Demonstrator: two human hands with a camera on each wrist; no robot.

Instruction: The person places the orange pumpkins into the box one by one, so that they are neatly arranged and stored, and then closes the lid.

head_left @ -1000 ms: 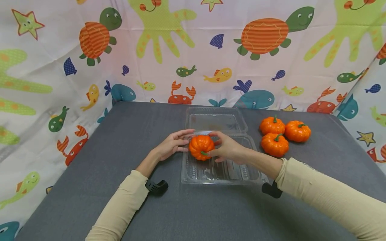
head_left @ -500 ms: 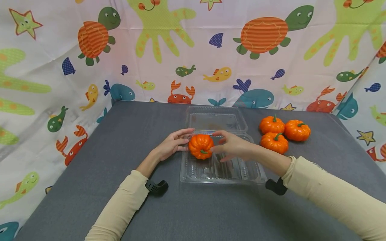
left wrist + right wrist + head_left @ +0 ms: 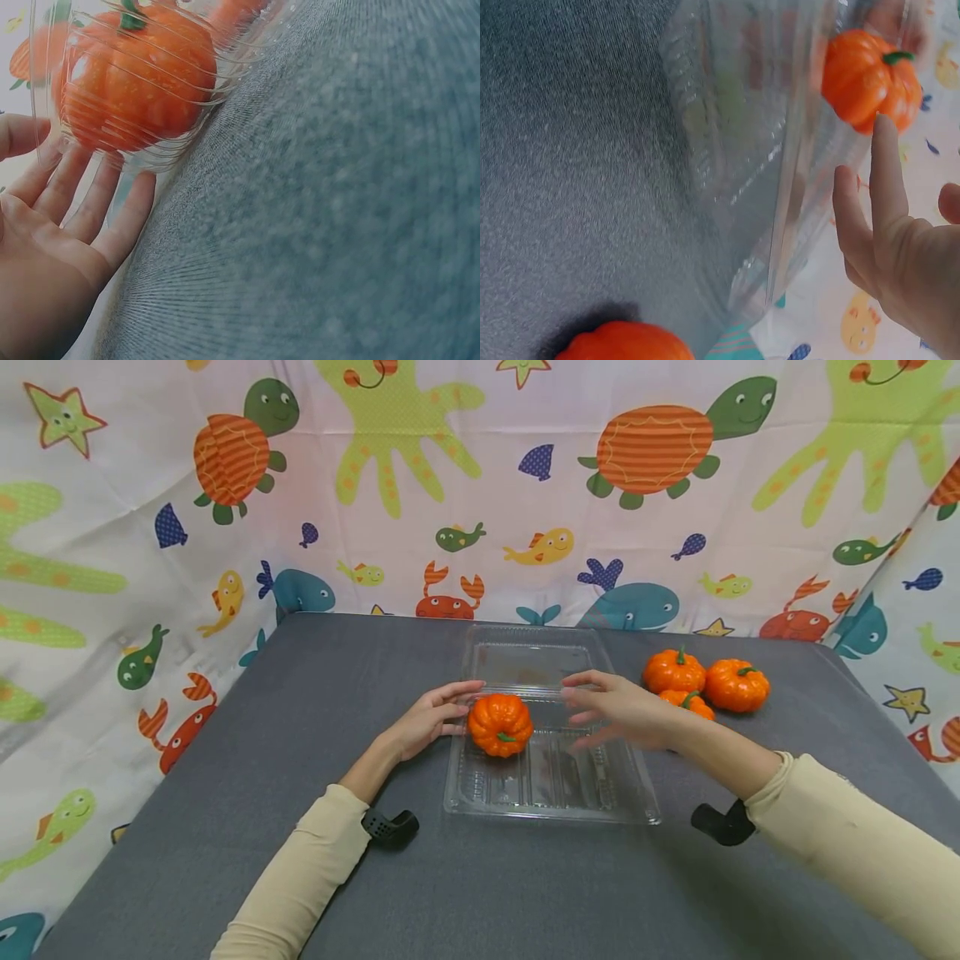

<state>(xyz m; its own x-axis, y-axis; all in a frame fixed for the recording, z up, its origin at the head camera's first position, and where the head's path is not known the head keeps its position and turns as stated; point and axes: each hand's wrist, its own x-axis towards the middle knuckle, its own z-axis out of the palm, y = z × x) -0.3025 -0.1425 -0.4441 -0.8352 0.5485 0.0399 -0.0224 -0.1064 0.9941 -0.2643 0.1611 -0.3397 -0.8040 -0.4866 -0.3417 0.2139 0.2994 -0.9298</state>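
A small orange pumpkin (image 3: 500, 727) with a green stem sits in the left back part of a clear plastic clamshell container (image 3: 551, 812), whose lid (image 3: 536, 657) lies open toward the back. My left hand (image 3: 426, 720) rests against the container's left side, fingers extended; in the left wrist view its fingertips (image 3: 142, 184) touch the clear wall beside the pumpkin. Above the container's right side, my right hand (image 3: 626, 708) holds nothing, its fingers spread and apart from the pumpkin. The right wrist view shows the pumpkin (image 3: 871, 81) beyond those fingers.
Three more orange pumpkins cluster right of the container: a back one (image 3: 673, 672), a right one (image 3: 738, 686) and a front one (image 3: 693, 703), partly hidden by my right hand. A grey cloth (image 3: 360, 893) covers the table. A sea-animal curtain (image 3: 495, 502) hangs behind.
My right hand has let go of the pumpkin and moved right, toward the other pumpkins. The pumpkin stays in the container. My left hand has kept its place.
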